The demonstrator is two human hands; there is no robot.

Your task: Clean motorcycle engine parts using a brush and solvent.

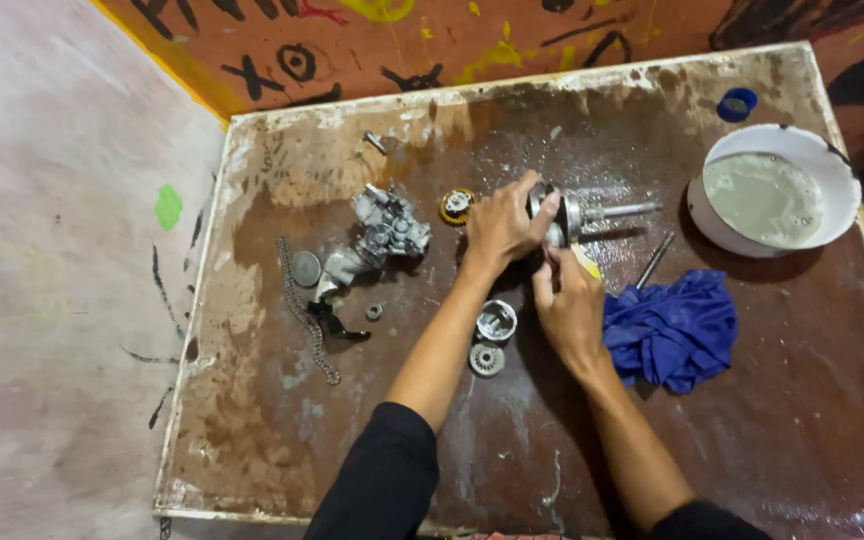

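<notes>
My left hand point(500, 222) grips a round metal engine part with a shaft point(592, 212) that lies on the brown table point(752, 420); the shaft points right. My right hand point(567, 305) reaches up under that part from below, fingertips touching it, with something yellow point(587, 262) partly hidden beside it. Whether the right hand holds a small tool is unclear. Just below my left forearm sit a small metal cup point(497, 321) and a toothed gear point(486, 359).
A carburettor-like metal assembly point(382, 235), a chain point(304, 310), a yellow-rimmed gear point(456, 205) and small washers lie to the left. A crumpled blue rag point(677, 330) and a thin rod point(654, 260) lie right. A white bowl of cloudy liquid point(774, 190) stands far right.
</notes>
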